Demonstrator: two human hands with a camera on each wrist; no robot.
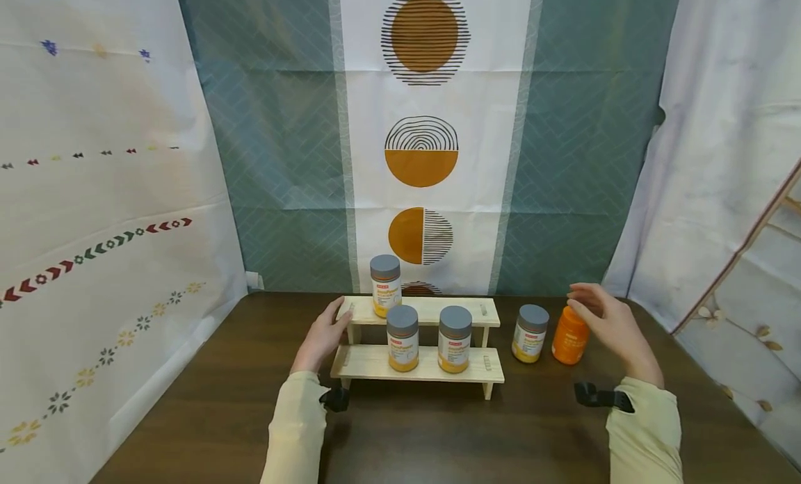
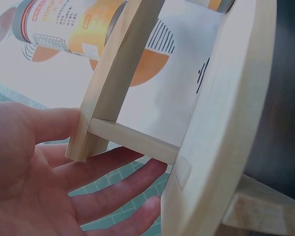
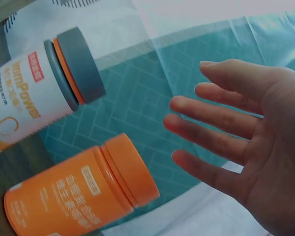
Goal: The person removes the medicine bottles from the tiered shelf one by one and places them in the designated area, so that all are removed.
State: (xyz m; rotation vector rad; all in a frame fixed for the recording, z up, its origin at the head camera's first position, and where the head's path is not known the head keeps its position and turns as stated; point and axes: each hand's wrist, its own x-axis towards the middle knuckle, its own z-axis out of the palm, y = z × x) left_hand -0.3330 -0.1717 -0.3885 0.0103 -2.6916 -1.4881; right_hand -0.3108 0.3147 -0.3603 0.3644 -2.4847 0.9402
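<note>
My left hand (image 1: 323, 336) is at the left end of a two-tier wooden shelf (image 1: 448, 310). In the left wrist view its thumb touches the upper board (image 2: 105, 91), and the spread, fairly straight fingers (image 2: 119, 194) reach past the board's end. One grey-lidded supplement jar (image 1: 386, 293) stands on the upper tier. Two more, a left jar (image 1: 403, 345) and a right jar (image 1: 453, 346), stand on the lower tier. My right hand (image 1: 616, 331) is beside an orange bottle (image 1: 570, 336); the right wrist view shows its fingers extended and apart from the orange cap (image 3: 132, 169).
Another grey-lidded jar (image 1: 530, 334) stands on the dark table (image 1: 475, 435) between the shelf and the orange bottle. A green and white patterned cloth (image 1: 288, 157) hangs behind the table. White curtains (image 1: 112, 261) border both sides.
</note>
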